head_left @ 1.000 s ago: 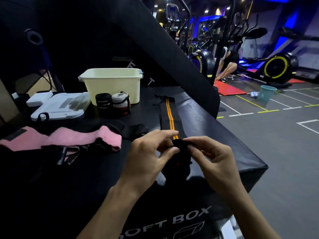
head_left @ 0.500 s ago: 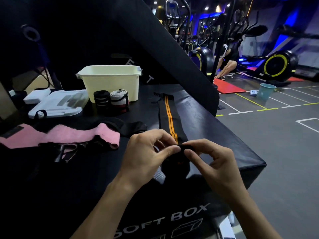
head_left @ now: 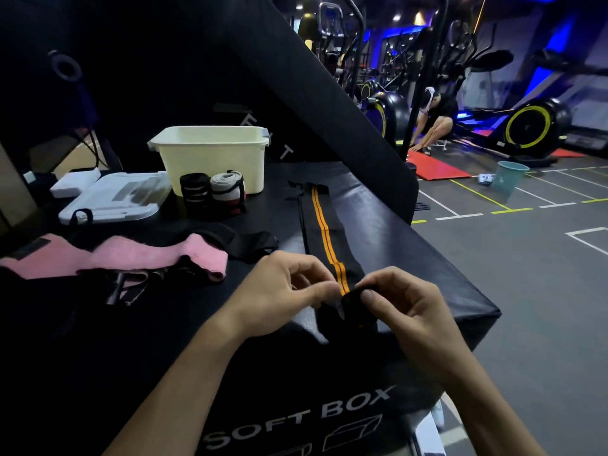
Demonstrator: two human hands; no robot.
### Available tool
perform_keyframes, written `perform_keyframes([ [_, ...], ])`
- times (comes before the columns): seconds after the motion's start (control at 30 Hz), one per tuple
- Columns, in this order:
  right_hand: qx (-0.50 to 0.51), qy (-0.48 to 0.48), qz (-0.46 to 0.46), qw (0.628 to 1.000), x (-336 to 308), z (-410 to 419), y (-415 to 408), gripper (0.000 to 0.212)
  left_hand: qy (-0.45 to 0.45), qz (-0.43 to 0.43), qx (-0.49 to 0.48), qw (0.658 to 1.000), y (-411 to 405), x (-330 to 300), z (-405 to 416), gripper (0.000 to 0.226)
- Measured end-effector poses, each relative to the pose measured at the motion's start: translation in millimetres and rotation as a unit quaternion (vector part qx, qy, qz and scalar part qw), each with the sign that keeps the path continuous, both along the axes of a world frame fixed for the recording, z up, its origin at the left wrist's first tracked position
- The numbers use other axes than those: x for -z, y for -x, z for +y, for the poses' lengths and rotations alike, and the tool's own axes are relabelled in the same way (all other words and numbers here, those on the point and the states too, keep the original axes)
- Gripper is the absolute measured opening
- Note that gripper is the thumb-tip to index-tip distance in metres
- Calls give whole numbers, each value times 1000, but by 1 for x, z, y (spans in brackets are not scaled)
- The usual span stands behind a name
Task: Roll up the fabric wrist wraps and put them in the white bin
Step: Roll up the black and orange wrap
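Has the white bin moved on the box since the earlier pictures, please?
No. The white bin stands beside the two rolled wraps and the flat lid exactly as before; its slight shift in the picture comes from the head camera.

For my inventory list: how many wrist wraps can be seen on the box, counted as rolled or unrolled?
Rolled: 2, a black roll and a grey roll.
Unrolled: 2, a striped wrap and a pink wrap.
Total: 4. Darker fabric near the pink one is too unclear to count.
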State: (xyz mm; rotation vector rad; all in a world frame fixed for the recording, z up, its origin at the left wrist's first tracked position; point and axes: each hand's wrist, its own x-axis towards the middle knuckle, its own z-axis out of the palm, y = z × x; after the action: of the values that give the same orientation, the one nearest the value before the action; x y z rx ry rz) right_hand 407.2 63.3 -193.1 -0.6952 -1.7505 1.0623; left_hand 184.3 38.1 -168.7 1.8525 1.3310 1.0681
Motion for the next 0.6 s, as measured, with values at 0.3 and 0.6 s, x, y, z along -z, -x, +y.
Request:
perform_keyframes([
  [0.3, 10, 14, 1, 1000, 5, -2, -2, 11, 114, 90, -229, 963, 18, 13, 119, 22],
  [0.6, -22, 64, -10, 998, 7, 2, -8, 14, 331, 41, -241, 912, 9, -5, 181, 30],
])
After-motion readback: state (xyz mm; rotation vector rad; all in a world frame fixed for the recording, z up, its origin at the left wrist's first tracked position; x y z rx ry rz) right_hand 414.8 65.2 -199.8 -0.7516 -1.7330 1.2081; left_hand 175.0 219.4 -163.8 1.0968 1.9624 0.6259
